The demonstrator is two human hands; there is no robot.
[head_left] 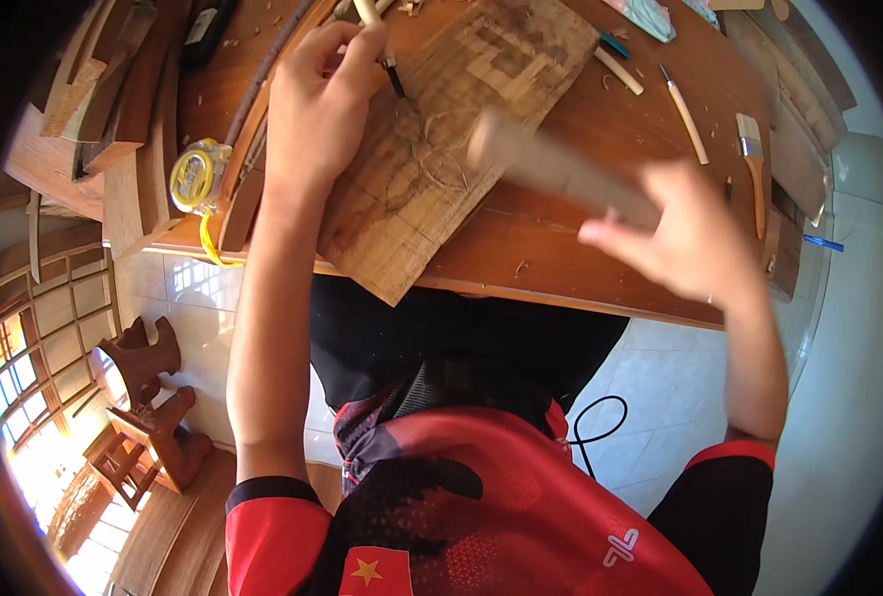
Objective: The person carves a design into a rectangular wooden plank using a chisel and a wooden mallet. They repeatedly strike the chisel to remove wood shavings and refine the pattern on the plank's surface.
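My left hand grips a carving chisel with a pale handle, its dark shank angled down onto a wooden board. The board lies slanted over the table's front edge and bears carved, drawn outlines and a squared pattern near its far end. My right hand, smeared by motion, holds a thick wooden mallet or club, which reaches left over the board's right side, raised above it.
On the table lie a yellow tape measure at left, pale-handled tools, a brush and shavings. Stacked planks crowd both sides. Carved wooden furniture stands lower left; a black cable is below the table.
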